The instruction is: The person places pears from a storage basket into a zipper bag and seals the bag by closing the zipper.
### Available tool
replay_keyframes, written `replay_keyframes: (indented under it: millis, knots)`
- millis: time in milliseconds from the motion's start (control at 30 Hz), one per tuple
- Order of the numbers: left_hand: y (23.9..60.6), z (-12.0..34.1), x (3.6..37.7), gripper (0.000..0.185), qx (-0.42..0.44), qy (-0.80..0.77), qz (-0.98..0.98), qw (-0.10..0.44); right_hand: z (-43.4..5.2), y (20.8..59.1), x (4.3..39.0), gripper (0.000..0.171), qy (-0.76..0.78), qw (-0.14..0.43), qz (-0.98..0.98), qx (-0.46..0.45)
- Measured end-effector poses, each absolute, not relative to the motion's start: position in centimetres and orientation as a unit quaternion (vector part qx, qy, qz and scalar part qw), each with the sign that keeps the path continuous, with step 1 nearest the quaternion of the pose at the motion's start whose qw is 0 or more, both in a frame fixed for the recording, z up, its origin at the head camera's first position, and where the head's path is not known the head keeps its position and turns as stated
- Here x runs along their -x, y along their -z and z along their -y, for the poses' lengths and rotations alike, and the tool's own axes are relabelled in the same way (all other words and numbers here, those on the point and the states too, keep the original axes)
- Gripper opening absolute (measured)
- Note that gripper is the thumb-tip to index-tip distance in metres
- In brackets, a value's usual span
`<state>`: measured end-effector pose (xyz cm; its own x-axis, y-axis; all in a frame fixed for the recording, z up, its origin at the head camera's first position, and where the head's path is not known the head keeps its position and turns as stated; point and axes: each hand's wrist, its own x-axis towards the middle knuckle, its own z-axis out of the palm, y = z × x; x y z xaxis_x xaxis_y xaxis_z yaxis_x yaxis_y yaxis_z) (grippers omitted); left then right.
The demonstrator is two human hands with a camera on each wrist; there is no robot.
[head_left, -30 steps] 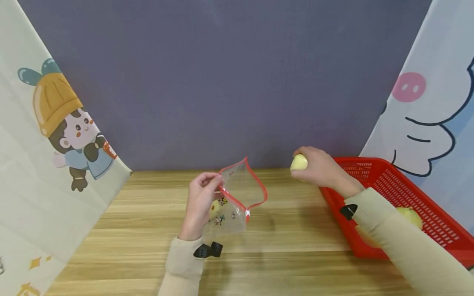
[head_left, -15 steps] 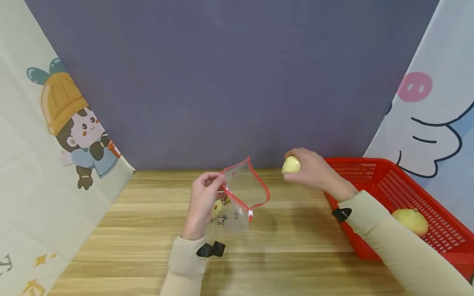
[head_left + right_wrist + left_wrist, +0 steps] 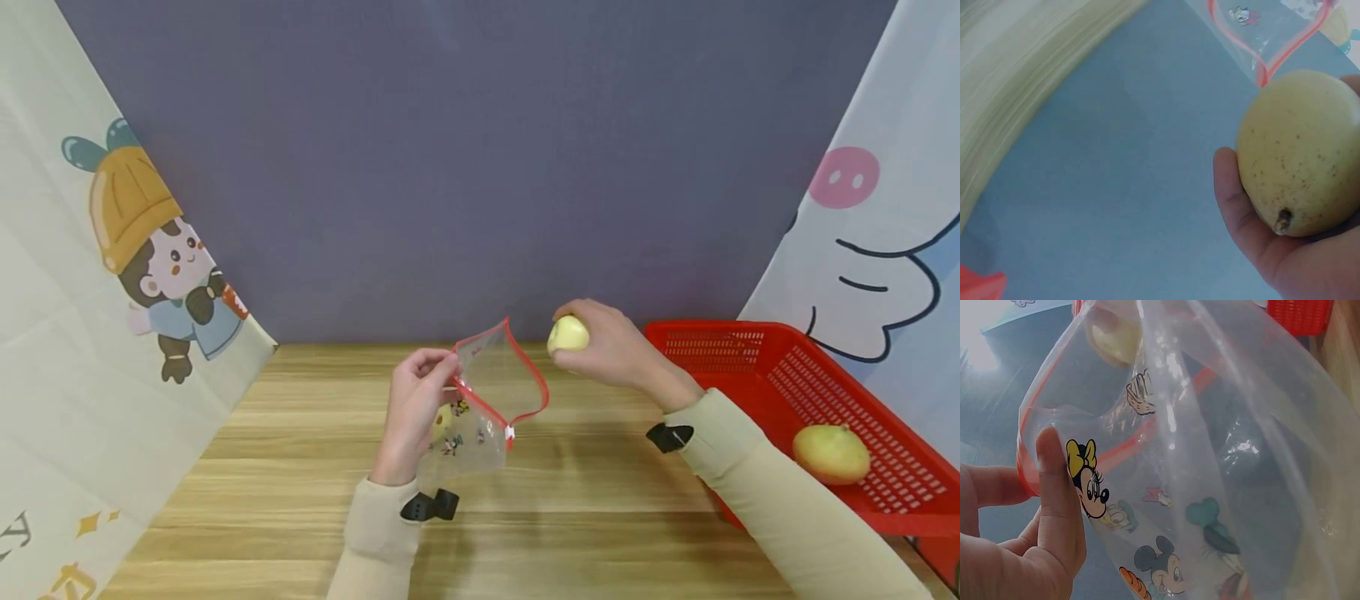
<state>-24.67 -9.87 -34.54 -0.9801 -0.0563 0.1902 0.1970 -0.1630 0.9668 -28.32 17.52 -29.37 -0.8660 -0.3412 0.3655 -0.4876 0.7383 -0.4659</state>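
A clear zip bag with red edging and cartoon prints hangs above the table, its mouth gaping to the right. My left hand pinches the bag's rim between thumb and fingers; the left wrist view shows the pinched red edge close up. My right hand grips a yellow mango, just right of the bag's mouth and apart from it. In the right wrist view the mango shows brown specks and a short stem. A pale yellow patch shows at the bag's left part; whether print or content, I cannot tell.
A red plastic basket with slotted walls stands on the right of the wooden table. Another mango, yellow-green, lies in it. A dark grey panel rises behind the table, with cartoon-printed cloths at both sides.
My right hand has carried the mango leftward, away from the basket and closer to the bag's mouth. The left hand still holds the bag in about the same place.
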Motion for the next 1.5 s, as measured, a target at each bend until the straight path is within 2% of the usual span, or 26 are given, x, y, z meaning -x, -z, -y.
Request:
replay_keyframes:
  millis: [300,700,933,1500]
  knots:
    - [34.4,9.8,24.6,0.012,0.058,0.765,0.635,0.086,-15.9,29.4,28.1,0.042,-0.309,0.124,0.915,-0.227]
    - [34.6,9.9,24.5,0.016,0.055,0.758,0.645,0.082,-14.6,30.0,27.7,0.041,-0.324,0.125,0.907,-0.240]
    - [34.5,9.7,24.3,0.024,0.057,0.756,0.647,0.081,-14.4,30.1,27.6,0.044,-0.322,0.123,0.908,-0.236]
    - [34.8,9.3,24.7,0.023,0.055,0.756,0.647,0.077,-13.2,31.3,27.6,0.046,-0.358,0.119,0.891,-0.251]
